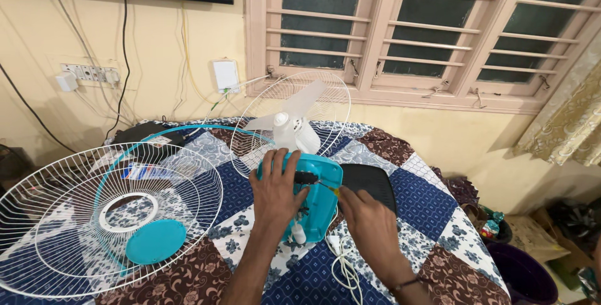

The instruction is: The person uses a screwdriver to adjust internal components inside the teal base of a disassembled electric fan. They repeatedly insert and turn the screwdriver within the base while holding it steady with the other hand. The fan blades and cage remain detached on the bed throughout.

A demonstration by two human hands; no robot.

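A table fan lies on a patchwork quilt [419, 198], its teal base [319, 201] toward me. My left hand [275, 189] rests on the base and holds it steady. My right hand [369, 223] grips a yellow-handled screwdriver [328, 187] whose tip meets the base near a dark opening. Beyond the base stand the white motor housing [294, 133], the pale blades [307, 101] and the rear wire guard [291, 117]. The white power cord [344, 267] trails between my forearms.
The detached front wire guard [106, 217] with a teal centre cap [155, 241] and teal rim ring lies at left. A black ribbed panel [372, 183] sits right of the base. Wall sockets, cables and a barred window are behind; bags crowd the floor at right.
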